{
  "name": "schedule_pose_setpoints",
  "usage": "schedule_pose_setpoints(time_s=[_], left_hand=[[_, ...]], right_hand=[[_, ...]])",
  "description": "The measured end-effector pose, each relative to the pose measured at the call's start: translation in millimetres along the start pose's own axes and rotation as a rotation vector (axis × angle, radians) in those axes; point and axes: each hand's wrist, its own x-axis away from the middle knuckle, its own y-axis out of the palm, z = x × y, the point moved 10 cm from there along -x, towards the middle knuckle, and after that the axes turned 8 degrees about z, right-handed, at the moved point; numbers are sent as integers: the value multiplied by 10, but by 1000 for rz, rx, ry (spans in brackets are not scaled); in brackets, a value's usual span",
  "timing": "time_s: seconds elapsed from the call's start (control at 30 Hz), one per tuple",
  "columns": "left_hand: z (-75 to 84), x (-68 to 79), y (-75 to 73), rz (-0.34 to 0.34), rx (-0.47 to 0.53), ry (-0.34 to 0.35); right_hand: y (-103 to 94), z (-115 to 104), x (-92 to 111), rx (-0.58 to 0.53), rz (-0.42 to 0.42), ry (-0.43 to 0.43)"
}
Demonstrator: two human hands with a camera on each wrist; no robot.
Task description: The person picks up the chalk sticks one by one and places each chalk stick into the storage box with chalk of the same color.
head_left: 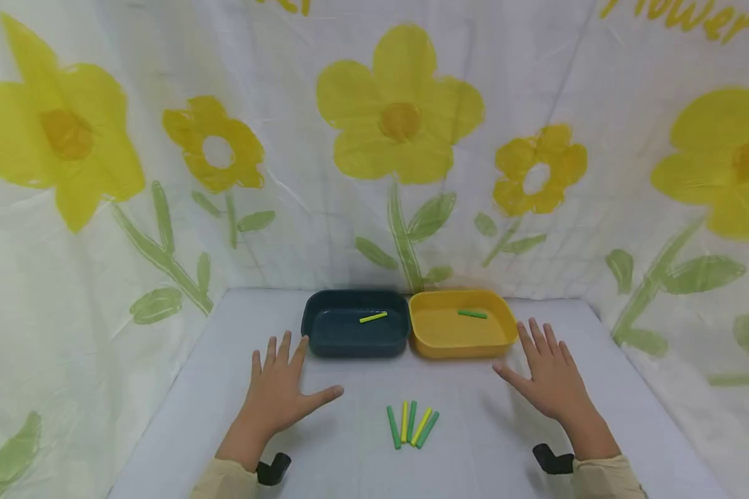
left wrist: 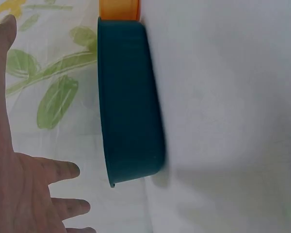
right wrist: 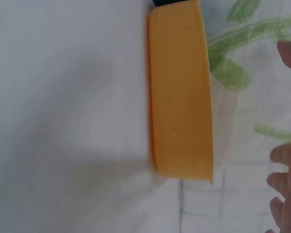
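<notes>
Both hands are spread with straight fingers and hold nothing. The left hand (head_left: 277,391) hovers over the table in front of the dark teal bin (head_left: 356,350), nearest its left corner. On the other side, the right hand (head_left: 552,374) is close to the right edge of the yellow bin (head_left: 465,350). A yellow chalk-like stick (head_left: 373,317) lies in the teal bin, and a green stick (head_left: 472,314) in the yellow one. Between the hands, several thin green and yellow sticks (head_left: 394,427) lie fanned out on the table. The wrist views show only the bins' outer walls, not their insides.
The two bins stand side by side at the back of the white table (head_left: 349,471). Behind them hangs a white curtain (head_left: 299,229) painted with yellow flowers. A black wrist mount (head_left: 273,469) sits at the left wrist, another black mount (head_left: 552,459) at the right.
</notes>
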Motion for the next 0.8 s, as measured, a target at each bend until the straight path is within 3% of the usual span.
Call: schedule_pose_setpoints(time_s=[0.63,0.8], left_hand=[[96,127,116,-17,69,9],[154,188,223,-66,124,-23]], right_hand=[[202,129,-176,-32,0,18],[279,168,-209,-48,-21,41]])
